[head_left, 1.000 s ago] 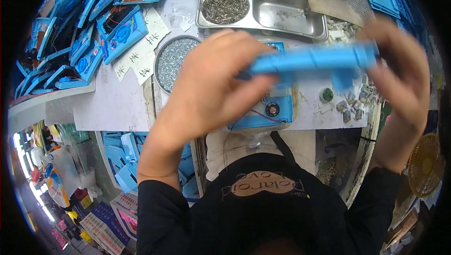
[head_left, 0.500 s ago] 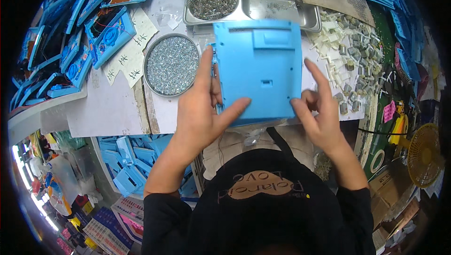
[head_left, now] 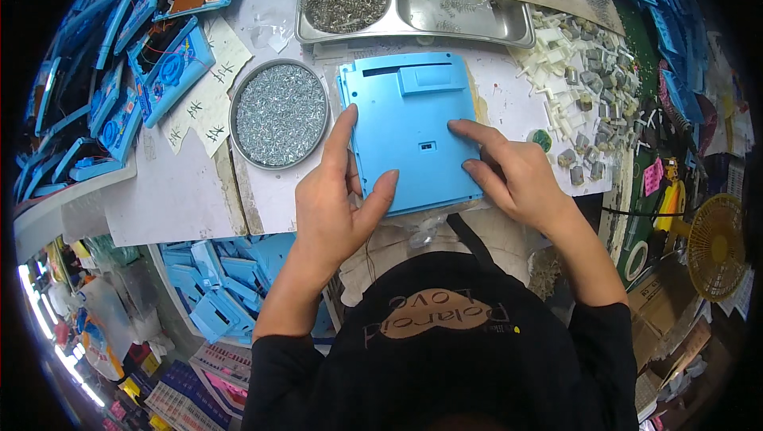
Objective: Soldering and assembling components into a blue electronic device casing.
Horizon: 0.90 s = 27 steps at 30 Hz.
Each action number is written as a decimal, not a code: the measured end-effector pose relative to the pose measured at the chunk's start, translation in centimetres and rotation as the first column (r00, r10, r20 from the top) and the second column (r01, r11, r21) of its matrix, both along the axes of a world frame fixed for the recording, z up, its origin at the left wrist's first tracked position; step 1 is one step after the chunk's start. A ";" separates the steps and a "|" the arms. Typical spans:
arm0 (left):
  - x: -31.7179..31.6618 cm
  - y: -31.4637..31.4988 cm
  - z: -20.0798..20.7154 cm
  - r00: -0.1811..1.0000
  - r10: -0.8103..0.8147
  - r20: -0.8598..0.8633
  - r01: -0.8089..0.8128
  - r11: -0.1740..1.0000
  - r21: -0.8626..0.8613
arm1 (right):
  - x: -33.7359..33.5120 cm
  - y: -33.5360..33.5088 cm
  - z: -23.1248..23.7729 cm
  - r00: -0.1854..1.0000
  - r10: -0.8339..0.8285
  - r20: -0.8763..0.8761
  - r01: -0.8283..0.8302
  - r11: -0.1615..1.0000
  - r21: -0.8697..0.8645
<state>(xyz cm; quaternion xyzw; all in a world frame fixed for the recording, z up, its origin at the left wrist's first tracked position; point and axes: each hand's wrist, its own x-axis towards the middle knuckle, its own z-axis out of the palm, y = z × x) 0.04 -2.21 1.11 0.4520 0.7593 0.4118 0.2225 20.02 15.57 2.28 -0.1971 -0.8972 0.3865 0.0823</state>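
Note:
A blue plastic casing [head_left: 409,121], roughly square, lies face up on the table in front of me. It has a raised rectangular block and a long slot along its far side, and a small rectangular opening nearer its middle. My left hand [head_left: 334,197] grips its left edge, fingers along the side and thumb over the near left part. From the right, my right hand [head_left: 517,177] holds the casing, with index finger and thumb on its right side. The other fingers of that hand are curled and partly hidden. What lies inside the casing cannot be seen.
Left of the casing stands a round tin of screws [head_left: 282,113]. Beyond is a metal compartment tray [head_left: 417,34] with small metal parts. White plastic pieces and grey blocks [head_left: 592,85] are spread at right. Blue casings with wiring [head_left: 171,73] pile up at far left.
The casing has come down onto the table and sits flatter. My right hand has moved left, its fingers now on the casing's right side. The left hand still grips the left edge.

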 end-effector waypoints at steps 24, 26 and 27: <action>1.1 -2.5 -0.5 0.952 0.046 0.304 -0.055 0.998 0.021 | 0.1 1.1 -1.0 0.942 0.265 -0.205 -0.216 0.948 0.235; 1.3 -2.5 -0.8 0.942 0.054 0.331 -0.074 0.996 0.045 | 0.1 1.2 -1.1 0.941 0.263 -0.215 -0.216 0.952 0.217; 1.4 -2.5 -0.9 0.936 0.066 0.345 -0.087 0.995 0.046 | 0.1 1.2 -1.1 0.939 0.262 -0.221 -0.218 0.954 0.204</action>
